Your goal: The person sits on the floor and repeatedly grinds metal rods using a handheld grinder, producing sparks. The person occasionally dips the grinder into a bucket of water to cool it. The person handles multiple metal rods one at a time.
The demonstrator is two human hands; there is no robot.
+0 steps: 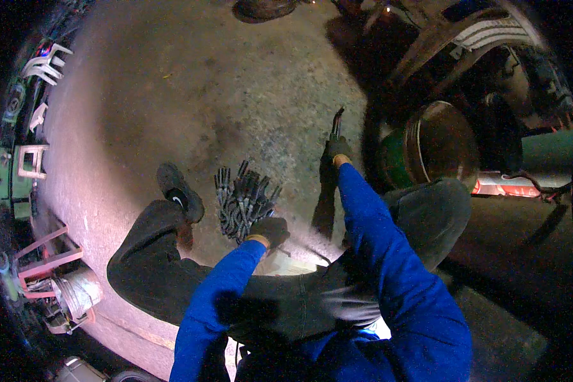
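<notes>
A heap of dark, twisted metal rods (240,200) lies on the floor between my spread legs. My left hand (270,231), in a dark glove with a tan cuff, is at the near right edge of that heap; its fingers blend into the dark, so their grip is unclear. Farther off and to the right, my right hand (337,151), gloved the same way, is closed around a dark elongated metal piece (338,124). The piece points away from me, and its slim tip bends to the right. Its exact kind cannot be made out.
A round green-and-brown drum (406,149) lies open-ended beside my right knee. A dark curved frame (420,54) stands at the far right. White plastic chairs (48,63) and a red metal frame with a pale bucket (76,291) are along the left. Concrete floor (172,83) stretches ahead.
</notes>
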